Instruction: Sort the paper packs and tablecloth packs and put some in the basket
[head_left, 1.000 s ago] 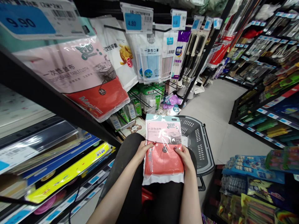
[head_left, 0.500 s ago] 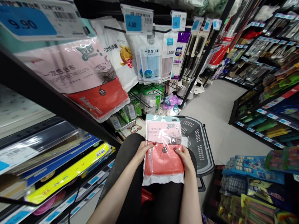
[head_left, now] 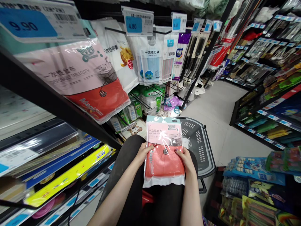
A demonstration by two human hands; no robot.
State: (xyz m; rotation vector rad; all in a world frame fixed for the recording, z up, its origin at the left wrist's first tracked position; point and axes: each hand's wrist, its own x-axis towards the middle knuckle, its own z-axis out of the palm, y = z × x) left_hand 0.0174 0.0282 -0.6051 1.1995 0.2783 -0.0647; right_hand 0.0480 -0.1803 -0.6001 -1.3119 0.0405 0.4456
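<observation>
A pink and red plastic pack of disposable tablecloth [head_left: 162, 166] lies face up above my lap, its printed front toward me. My left hand [head_left: 144, 151] grips its left edge, thumb on the front and fingers hidden behind. On the opposite edge my right hand [head_left: 187, 158] holds it the same way, thumb pressed on the red part. A similar tablecloth pack [head_left: 94, 103] hangs on the rack at the upper left, under a price tag [head_left: 35, 26] reading 9.90. Behind the held pack, to the right, stands a dark grey shopping basket [head_left: 202, 141].
Packs of disposable gloves [head_left: 122, 59], face masks [head_left: 150, 62] and straws hang on hooks ahead. A shelf with flat goods and a yellow package [head_left: 68, 175] runs along my left. Snack bags [head_left: 256, 175] sit at the lower right. The grey floor aisle [head_left: 211, 103] leads away to the right.
</observation>
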